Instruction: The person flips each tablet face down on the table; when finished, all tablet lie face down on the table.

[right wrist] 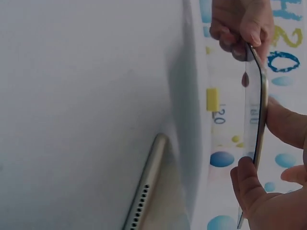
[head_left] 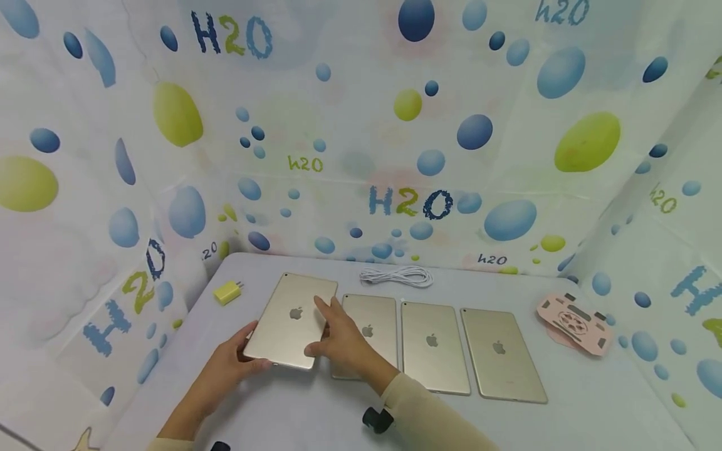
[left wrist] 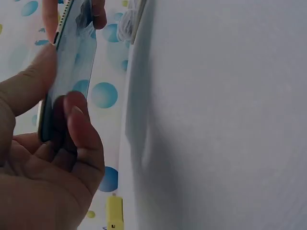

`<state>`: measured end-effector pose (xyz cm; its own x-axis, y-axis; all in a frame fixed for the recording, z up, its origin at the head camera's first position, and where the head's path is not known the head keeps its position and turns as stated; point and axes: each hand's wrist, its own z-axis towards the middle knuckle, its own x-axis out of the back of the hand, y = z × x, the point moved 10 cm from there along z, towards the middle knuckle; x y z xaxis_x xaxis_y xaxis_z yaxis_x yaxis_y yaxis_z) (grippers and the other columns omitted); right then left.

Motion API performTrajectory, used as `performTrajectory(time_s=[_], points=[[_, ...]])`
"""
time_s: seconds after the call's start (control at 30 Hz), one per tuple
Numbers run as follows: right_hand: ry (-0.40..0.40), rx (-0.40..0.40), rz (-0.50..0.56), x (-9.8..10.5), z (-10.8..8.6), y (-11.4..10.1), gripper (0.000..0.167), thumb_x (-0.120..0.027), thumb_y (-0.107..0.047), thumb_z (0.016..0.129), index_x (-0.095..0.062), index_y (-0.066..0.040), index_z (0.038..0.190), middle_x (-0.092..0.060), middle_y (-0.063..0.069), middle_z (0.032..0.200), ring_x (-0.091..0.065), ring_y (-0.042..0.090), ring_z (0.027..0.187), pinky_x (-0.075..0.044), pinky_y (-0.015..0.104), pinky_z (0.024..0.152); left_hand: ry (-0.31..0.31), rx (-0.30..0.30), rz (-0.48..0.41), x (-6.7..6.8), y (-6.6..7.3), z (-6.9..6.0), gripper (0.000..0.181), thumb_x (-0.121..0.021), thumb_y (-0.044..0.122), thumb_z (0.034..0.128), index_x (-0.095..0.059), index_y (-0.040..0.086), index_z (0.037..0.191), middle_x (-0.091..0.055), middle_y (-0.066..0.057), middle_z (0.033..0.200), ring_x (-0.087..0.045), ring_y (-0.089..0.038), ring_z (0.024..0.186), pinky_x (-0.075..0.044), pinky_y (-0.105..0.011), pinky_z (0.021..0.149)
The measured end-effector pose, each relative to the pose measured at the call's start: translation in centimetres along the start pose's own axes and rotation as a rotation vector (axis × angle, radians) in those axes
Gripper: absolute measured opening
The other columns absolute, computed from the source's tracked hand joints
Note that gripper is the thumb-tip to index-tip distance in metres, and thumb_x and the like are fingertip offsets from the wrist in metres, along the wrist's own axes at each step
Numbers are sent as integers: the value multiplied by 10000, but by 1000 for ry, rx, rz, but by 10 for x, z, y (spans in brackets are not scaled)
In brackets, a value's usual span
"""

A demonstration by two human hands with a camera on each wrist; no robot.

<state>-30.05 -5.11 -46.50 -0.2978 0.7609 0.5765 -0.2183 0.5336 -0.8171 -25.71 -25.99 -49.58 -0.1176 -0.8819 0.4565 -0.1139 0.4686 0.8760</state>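
Both hands hold a gold tablet [head_left: 284, 326] above the left part of the table, its apple-marked back facing up. The left hand [head_left: 228, 360] grips its lower left corner, thumb on the near edge and fingers beneath, as the left wrist view shows. At the right edge, the right hand [head_left: 344, 338] pinches the tablet [right wrist: 262, 110] between thumb and fingers. The tablet's glass side faces down toward the table. Just right of it lies a second gold tablet [head_left: 372, 307], partly hidden by the right hand and forearm. A third tablet [head_left: 431, 360] and a fourth tablet [head_left: 502, 360] lie alongside, backs up.
On the white table [head_left: 293, 413], a yellow charger plug [head_left: 227, 292] lies at the left. A bundled white cable [head_left: 397, 276] is at the back. Pink flat pieces [head_left: 575, 326] lie at the right. A bubble-printed curtain [head_left: 361, 125] encloses the table's back and sides.
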Motion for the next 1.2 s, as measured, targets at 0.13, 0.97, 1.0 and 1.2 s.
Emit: performTrajectory(time_s=[0.13, 0.97, 1.0, 1.2], points=[[-66, 22, -97, -9, 1, 3, 1036, -868, -265, 812, -237, -314, 1632, -88, 224, 1687, -220, 423, 1525, -295, 551, 1200, 21, -22, 158, -3, 3, -2, 1133, -869, 415, 763, -232, -17, 1595, -433, -306, 1521, -504, -455, 1347, -478, -530, 1056], [-148, 214, -548, -30, 4, 0, 641, -542, -552, 976, -541, -171, 1491, -334, 197, 1626, -494, 391, 1357, -466, 473, 1085, 23, -43, 176, -9, 1, 6, 1058, -853, 389, 790, -284, -78, 1549, -439, -338, 1499, -465, -477, 1369, -393, -614, 1100], [-151, 211, -554, -30, 5, 1, 639, -534, -552, 977, -541, -173, 1491, -336, 195, 1626, -495, 388, 1356, -467, 472, 1083, 19, -43, 177, -10, 1, 6, 1051, -852, 384, 793, -287, -86, 1545, -440, -342, 1496, -463, -481, 1369, -391, -616, 1100], [-161, 216, -581, -33, 6, 2, 631, -509, -545, 980, -552, -164, 1481, -379, 191, 1604, -516, 384, 1316, -474, 458, 1069, 9, -43, 252, -12, 0, 8, 1001, -829, 384, 824, -320, -143, 1506, -423, -370, 1488, -420, -516, 1383, -361, -624, 1121]])
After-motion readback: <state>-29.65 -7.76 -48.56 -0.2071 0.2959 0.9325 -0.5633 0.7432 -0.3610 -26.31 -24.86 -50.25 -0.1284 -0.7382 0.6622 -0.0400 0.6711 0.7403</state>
